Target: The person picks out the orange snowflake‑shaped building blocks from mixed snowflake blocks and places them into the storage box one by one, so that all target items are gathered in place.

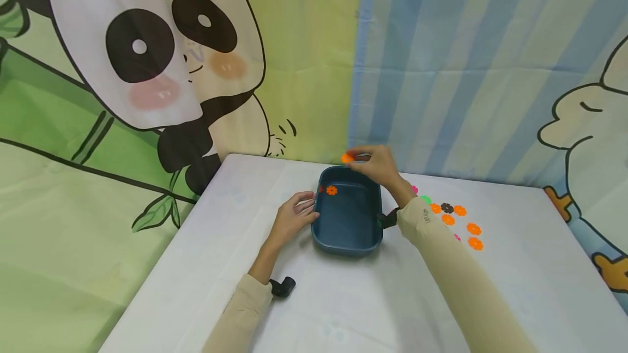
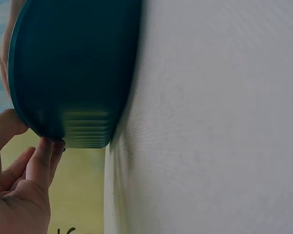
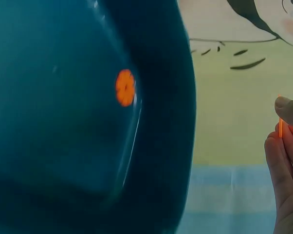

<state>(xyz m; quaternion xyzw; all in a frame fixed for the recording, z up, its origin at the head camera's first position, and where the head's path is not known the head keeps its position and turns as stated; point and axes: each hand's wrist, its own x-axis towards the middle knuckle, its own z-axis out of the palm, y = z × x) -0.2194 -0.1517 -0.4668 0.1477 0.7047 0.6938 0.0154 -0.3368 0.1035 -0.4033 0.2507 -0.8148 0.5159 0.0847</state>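
Observation:
A deep blue-green rectangular bin [image 1: 349,217] with rounded corners stands on the table. My left hand [image 1: 293,218] is at its left rim, thumb at the edge and fingertips against the outer wall in the left wrist view. Above the bin's far end, my right hand [image 1: 375,165] pinches an orange flower-shaped disc [image 1: 347,158] between thumb and fingers; the right wrist view shows that disc [image 3: 281,122] edge-on. Inside the bin lies another orange flower-shaped disc [image 1: 331,190], near the left wall.
Right of the bin, several flower-shaped discs lie on the white table [image 1: 520,266]: orange ones [image 1: 475,243], a dark brown one [image 1: 447,208], a green one [image 1: 426,199] and pink ones, partly hidden by the right sleeve. A printed curtain [image 1: 304,70] hangs behind the table's far edge.

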